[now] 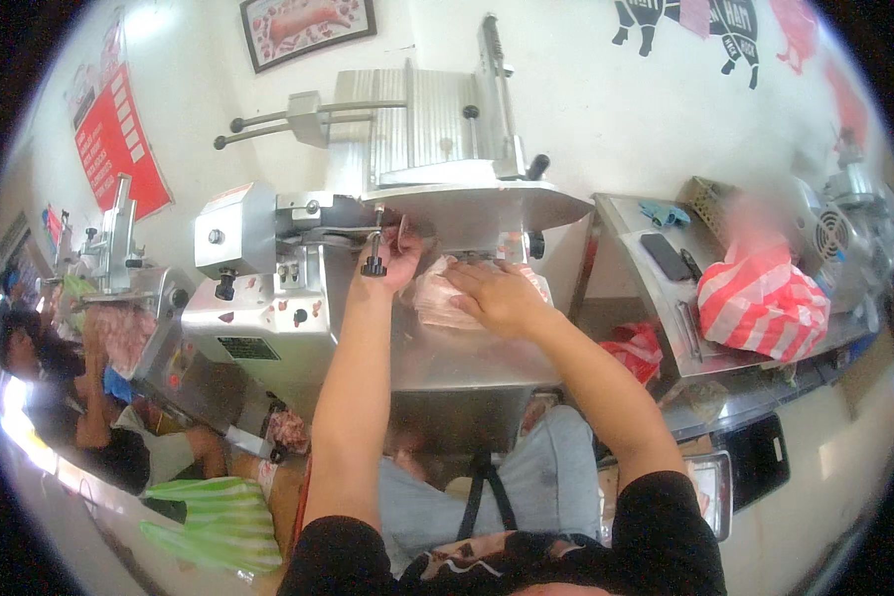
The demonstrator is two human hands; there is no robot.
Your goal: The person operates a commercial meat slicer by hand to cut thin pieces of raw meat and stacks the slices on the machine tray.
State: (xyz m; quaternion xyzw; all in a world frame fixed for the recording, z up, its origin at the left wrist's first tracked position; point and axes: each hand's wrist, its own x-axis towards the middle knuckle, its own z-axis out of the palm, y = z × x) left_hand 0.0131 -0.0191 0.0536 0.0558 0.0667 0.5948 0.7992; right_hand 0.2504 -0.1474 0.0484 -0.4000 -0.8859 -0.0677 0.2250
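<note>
In front of me stands a metal meat slicer (264,313) with a ribbed carriage (439,112) at its far side. My left hand (396,261) is raised at the slicer's near side, beside a black knob (374,266) on a rod. Its fingertips reach under the machine's upper part, and whether they hold something is hard to see. On the metal tray (462,361) lies a stack of thin pale-pink meat slices (443,302). My right hand (503,294) rests palm down on this stack, covering much of its right part.
On a metal table to the right are a red-and-white striped plastic bag (763,298), a phone (667,257) and a blue glove (663,214). A second slicer (127,298) and another person (67,402) are at the left. A green striped bag (216,521) sits low at the left.
</note>
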